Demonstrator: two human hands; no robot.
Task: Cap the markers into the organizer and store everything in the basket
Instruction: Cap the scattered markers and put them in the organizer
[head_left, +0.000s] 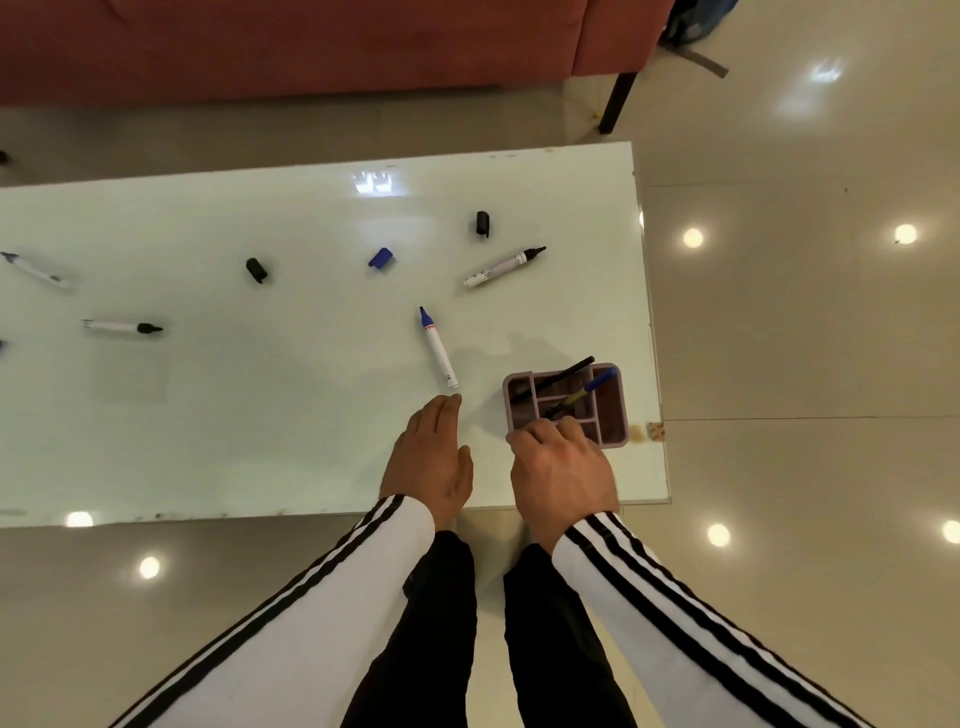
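Note:
A pink organizer (618, 410) with several compartments stands near the table's right front corner, holding a black pen (558, 381) and a blue-capped pen (597, 382). My right hand (561, 470) rests on its near left rim, fingers curled over the edge. My left hand (434, 452) lies flat and empty on the table, fingertips just short of an uncapped blue marker (438, 347). Farther back lie an uncapped black marker (503, 266), a blue cap (381, 258) and two black caps (482, 223) (256, 270). Two more uncapped markers (122, 327) (34, 270) lie at the left. No basket is in view.
The white glass table (260, 415) ends at its right edge just beyond the organizer. A red sofa (311, 47) stands behind the table with a dark leg (618, 101). Glossy floor tiles surround the table. My legs are below the near edge.

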